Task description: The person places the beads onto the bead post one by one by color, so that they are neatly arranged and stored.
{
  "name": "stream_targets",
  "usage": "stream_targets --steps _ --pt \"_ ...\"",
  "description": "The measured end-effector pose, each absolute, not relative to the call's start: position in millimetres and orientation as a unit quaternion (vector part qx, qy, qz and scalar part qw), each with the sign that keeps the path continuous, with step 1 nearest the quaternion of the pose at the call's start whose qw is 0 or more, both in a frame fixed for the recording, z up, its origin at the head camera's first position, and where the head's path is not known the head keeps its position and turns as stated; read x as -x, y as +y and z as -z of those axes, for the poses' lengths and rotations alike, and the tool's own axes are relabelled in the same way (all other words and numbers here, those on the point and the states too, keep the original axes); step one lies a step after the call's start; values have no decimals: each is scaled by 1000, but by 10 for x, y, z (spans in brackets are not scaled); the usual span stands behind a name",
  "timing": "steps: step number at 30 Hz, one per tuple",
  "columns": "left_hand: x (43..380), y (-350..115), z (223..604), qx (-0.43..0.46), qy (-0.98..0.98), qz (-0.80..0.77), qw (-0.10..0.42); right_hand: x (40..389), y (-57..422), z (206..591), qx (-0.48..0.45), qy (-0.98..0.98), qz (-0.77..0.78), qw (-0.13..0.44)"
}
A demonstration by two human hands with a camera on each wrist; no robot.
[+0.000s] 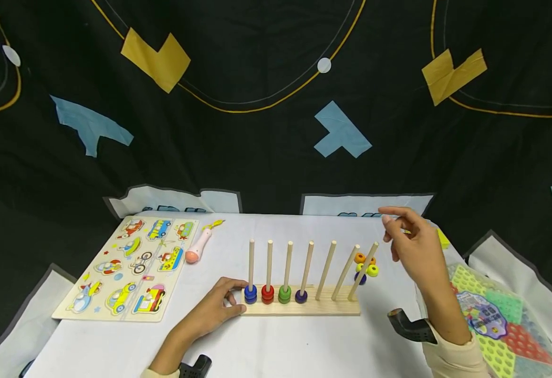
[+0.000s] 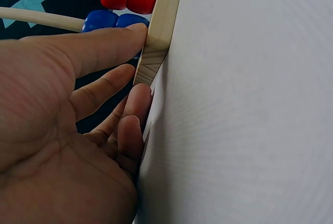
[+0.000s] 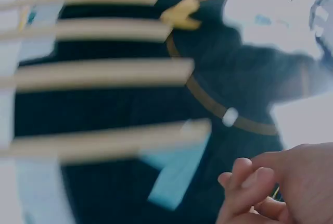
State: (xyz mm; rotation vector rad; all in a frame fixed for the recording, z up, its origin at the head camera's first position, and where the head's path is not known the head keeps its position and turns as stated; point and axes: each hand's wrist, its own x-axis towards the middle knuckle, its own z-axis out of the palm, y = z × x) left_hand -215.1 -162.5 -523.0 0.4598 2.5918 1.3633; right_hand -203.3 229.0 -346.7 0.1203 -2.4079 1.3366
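A wooden peg board (image 1: 304, 308) stands on the table, with several upright pegs in a row. Two blue beads (image 1: 250, 294), two red beads (image 1: 268, 294), two green beads (image 1: 284, 294) and one purple bead (image 1: 301, 296) sit low on separate pegs from the left. My left hand (image 1: 216, 307) grips the board's left end, its thumb (image 2: 112, 47) on the front edge by the blue beads. Raised beyond the rightmost peg, my right hand (image 1: 410, 241) has loosely bent fingers and no bead shows in it. Loose orange, yellow and purple beads (image 1: 372, 271) lie behind the board's right end.
A wooden picture puzzle board (image 1: 115, 273) lies at the left, beside a pink-handled toy (image 1: 200, 245). At the right edge is a clear box of coloured pieces (image 1: 502, 325), near the right forearm. A yellow block (image 1: 443, 239) lies behind it.
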Motion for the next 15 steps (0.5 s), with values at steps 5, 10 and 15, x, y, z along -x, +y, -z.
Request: stream_targets --steps 5,10,15 --pt "2175 -1634 5204 -152 874 -453 89 2144 2670 3907 21 -863 -488 127" --pt "2179 -1641 5201 -148 874 -455 88 2261 2801 4446 38 -861 -507 1" --pt "2160 -1614 5229 -150 868 -466 88 2303 2788 4837 43 -850 -517 -93"
